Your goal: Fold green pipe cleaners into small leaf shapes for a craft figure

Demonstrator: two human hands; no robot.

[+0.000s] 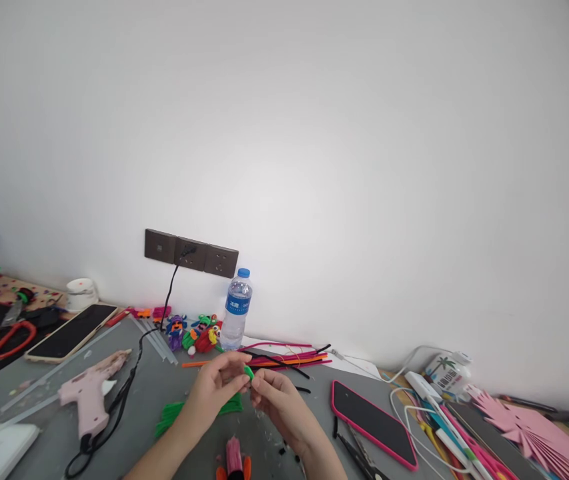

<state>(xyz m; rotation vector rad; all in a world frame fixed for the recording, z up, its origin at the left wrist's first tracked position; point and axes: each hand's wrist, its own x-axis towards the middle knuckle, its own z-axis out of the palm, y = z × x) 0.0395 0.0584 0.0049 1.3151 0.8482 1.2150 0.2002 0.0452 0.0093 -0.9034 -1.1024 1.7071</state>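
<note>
My left hand [211,387] and my right hand [280,400] meet above the grey mat [129,440], fingertips pinched around a small bright green fuzzy piece [249,372]. It looks like a bit of pipe cleaner, though the fingers cover part of it. Under my left wrist lies a bundle of green pipe cleaners [167,417], partly hidden by the hand. Nearer to me, at the bottom of the view, is a pink fuzzy figure [234,455] with orange pieces at its sides. Small black bits [283,450] are scattered beside my right hand.
A pink glue gun [89,393] with a black cord lies left. Behind my hands are a water bottle [237,310], small fuzzy figures [197,333] and loose pipe cleaners [289,360]. To the right are a pink-cased phone [373,423], scissors [361,460] and white cables [407,427].
</note>
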